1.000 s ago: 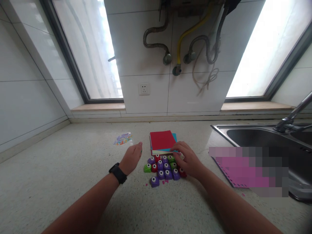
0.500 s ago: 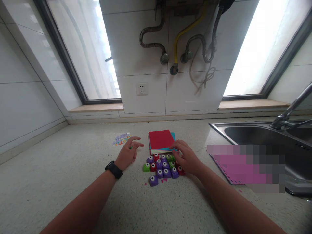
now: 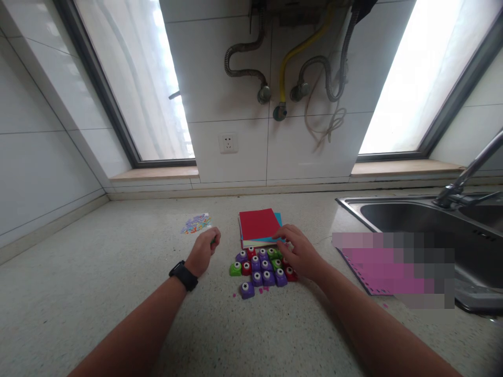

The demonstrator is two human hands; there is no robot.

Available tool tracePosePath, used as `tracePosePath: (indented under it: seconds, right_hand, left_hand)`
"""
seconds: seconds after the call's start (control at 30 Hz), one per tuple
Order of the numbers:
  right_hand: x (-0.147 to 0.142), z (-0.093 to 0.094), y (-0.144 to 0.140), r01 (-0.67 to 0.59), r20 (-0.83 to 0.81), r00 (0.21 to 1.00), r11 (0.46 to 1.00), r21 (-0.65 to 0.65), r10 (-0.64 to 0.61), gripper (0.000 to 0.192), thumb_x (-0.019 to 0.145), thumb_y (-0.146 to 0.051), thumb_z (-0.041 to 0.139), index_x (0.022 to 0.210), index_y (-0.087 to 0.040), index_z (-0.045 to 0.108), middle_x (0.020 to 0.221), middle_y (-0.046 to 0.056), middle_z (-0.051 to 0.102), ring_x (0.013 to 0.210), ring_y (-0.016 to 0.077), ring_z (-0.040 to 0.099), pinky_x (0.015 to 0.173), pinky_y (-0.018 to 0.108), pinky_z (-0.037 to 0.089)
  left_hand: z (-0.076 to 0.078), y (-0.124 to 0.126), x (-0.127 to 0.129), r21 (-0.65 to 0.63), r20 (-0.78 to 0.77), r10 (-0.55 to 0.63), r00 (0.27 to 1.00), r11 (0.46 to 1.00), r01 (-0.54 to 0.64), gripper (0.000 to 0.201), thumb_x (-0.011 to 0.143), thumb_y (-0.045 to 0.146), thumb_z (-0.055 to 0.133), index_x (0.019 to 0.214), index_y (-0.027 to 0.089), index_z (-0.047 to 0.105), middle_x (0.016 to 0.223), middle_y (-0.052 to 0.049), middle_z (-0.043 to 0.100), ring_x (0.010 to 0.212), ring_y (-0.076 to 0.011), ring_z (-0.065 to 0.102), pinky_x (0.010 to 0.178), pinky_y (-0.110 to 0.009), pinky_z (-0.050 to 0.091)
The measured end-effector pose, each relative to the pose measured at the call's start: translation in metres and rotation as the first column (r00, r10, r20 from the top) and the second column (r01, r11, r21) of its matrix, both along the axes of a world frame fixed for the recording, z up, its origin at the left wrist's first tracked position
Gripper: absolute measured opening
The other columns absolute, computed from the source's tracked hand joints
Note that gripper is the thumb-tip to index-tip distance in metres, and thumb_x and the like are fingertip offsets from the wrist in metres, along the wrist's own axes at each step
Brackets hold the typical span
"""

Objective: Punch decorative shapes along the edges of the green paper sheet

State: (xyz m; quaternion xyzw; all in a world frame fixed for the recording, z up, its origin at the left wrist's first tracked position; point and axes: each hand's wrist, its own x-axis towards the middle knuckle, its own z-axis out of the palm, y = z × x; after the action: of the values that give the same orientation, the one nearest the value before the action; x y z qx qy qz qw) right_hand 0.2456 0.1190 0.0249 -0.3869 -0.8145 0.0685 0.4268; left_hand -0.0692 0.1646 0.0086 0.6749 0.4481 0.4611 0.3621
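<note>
My left hand (image 3: 203, 252) hovers over the counter just left of a cluster of small craft punches (image 3: 257, 266) in purple, red and green. Its fingers are curled, pinching a tiny green bit (image 3: 212, 241). My right hand (image 3: 302, 255) lies over the right side of the punches. Its fingertips touch the near edge of a stack of coloured paper (image 3: 258, 224) with a red sheet on top. A single purple punch (image 3: 247, 289) sits nearest to me, with pink paper specks beside it.
A small heap of coloured paper cutouts (image 3: 195, 223) lies to the far left of the stack. A pink sheet with a punched edge (image 3: 363, 263) lies to the right, next to the steel sink (image 3: 416, 217) and faucet (image 3: 466, 180). The tiled wall carries an outlet (image 3: 228, 142) and hoses (image 3: 281, 78).
My left hand has drawn back to the left and closed from spread fingers into a pinch. My right hand has crept slightly toward the paper stack.
</note>
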Motion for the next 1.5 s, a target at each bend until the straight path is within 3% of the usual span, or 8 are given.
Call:
tracePosePath:
  seconds: [0.07, 0.23, 0.4, 0.67, 0.87, 1.13, 1.33, 1.5]
  right_hand:
    - [0.001, -0.001, 0.000, 0.006, -0.004, 1.000, 1.000, -0.002, -0.006, 0.017, 0.093, -0.010, 0.054, 0.103, -0.022, 0.062, 0.103, 0.008, 0.065, 0.101, 0.0245, 0.058, 0.090, 0.042, 0.046]
    - [0.001, -0.001, 0.001, 0.017, -0.004, 1.000, 1.000, -0.006, -0.017, 0.017, 0.093, -0.011, 0.053, 0.103, -0.022, 0.062, 0.103, 0.008, 0.064, 0.102, 0.0245, 0.058, 0.091, 0.042, 0.046]
    - [0.001, -0.001, 0.001, 0.016, 0.010, 1.000, 1.000, 0.004, -0.016, 0.015, 0.094, -0.011, 0.053, 0.101, -0.021, 0.061, 0.100, 0.008, 0.064, 0.099, 0.0245, 0.057, 0.090, 0.042, 0.045]
    - [0.001, -0.002, 0.002, 0.018, 0.027, 0.999, 1.000, -0.011, -0.018, 0.016, 0.093, -0.010, 0.053, 0.101, -0.022, 0.061, 0.100, 0.007, 0.065, 0.099, 0.0241, 0.058, 0.090, 0.042, 0.045]
    - [0.001, -0.002, 0.002, 0.014, 0.038, 0.999, 1.000, -0.025, -0.013, 0.014, 0.095, -0.012, 0.053, 0.101, -0.022, 0.061, 0.100, 0.008, 0.064, 0.100, 0.0240, 0.058, 0.091, 0.042, 0.045]
    - [0.001, 0.000, 0.001, 0.017, 0.044, 0.999, 0.999, -0.042, -0.016, 0.014, 0.095, -0.013, 0.052, 0.101, -0.021, 0.062, 0.100, 0.008, 0.064, 0.098, 0.0238, 0.058, 0.089, 0.041, 0.045]
    - [0.002, 0.000, 0.002, 0.027, 0.039, 0.999, 0.998, -0.052, -0.025, 0.015, 0.094, -0.013, 0.053, 0.101, -0.022, 0.063, 0.100, 0.007, 0.065, 0.099, 0.0239, 0.059, 0.089, 0.041, 0.046]
    - [0.008, -0.004, 0.007, 0.037, 0.017, 0.999, 0.997, -0.062, -0.036, 0.014, 0.094, -0.015, 0.053, 0.101, -0.021, 0.063, 0.101, 0.007, 0.064, 0.098, 0.0234, 0.059, 0.087, 0.039, 0.046]
  left_hand:
    - [0.000, 0.002, 0.000, 0.045, 0.009, 0.035, 0.999, 0.998, -0.035, 0.015, 0.088, 0.030, 0.046, 0.091, 0.020, 0.056, 0.074, 0.000, 0.048, 0.065, -0.0151, 0.045, 0.058, -0.027, 0.039]
    - [-0.004, 0.008, 0.001, 0.061, 0.012, 0.018, 1.000, 0.998, -0.019, 0.043, 0.092, 0.033, 0.054, 0.132, 0.018, 0.055, 0.113, -0.010, 0.065, 0.080, -0.0155, 0.056, 0.075, -0.033, 0.050]
    - [-0.003, 0.009, -0.001, -0.077, 0.129, 0.056, 0.990, 0.996, -0.046, 0.068, 0.087, 0.047, 0.069, 0.145, 0.017, 0.052, 0.127, -0.017, 0.068, 0.056, -0.0095, 0.052, 0.048, -0.027, 0.042]
    - [0.012, -0.004, 0.002, 0.023, -0.073, 0.096, 0.993, 0.995, -0.095, 0.050, 0.090, 0.058, 0.060, 0.103, 0.013, 0.077, 0.053, 0.004, 0.049, 0.045, -0.0100, 0.039, 0.044, -0.024, 0.030]
    - [0.012, -0.005, 0.001, 0.102, -0.157, 0.137, 0.978, 0.987, -0.122, 0.050, 0.093, 0.052, 0.046, 0.062, 0.018, 0.065, 0.048, 0.003, 0.041, 0.048, -0.0127, 0.038, 0.050, -0.028, 0.028]
    - [0.012, -0.003, 0.000, 0.187, -0.317, 0.250, 0.915, 0.962, -0.198, 0.060, 0.094, 0.057, 0.043, 0.045, 0.023, 0.033, 0.049, 0.001, 0.030, 0.052, -0.0146, 0.029, 0.058, -0.033, 0.020]
    - [0.009, 0.000, 0.006, 0.207, -0.415, 0.234, 0.879, 0.965, -0.159, 0.059, 0.092, 0.058, 0.047, 0.046, 0.023, 0.034, 0.050, 0.001, 0.030, 0.052, -0.0150, 0.026, 0.059, -0.034, 0.016]
    - [0.016, 0.017, -0.047, 0.178, -0.450, 0.348, 0.823, 0.937, -0.299, 0.058, 0.095, 0.057, 0.036, 0.048, 0.024, 0.036, 0.050, -0.002, 0.040, 0.052, -0.0175, 0.035, 0.057, -0.033, 0.022]
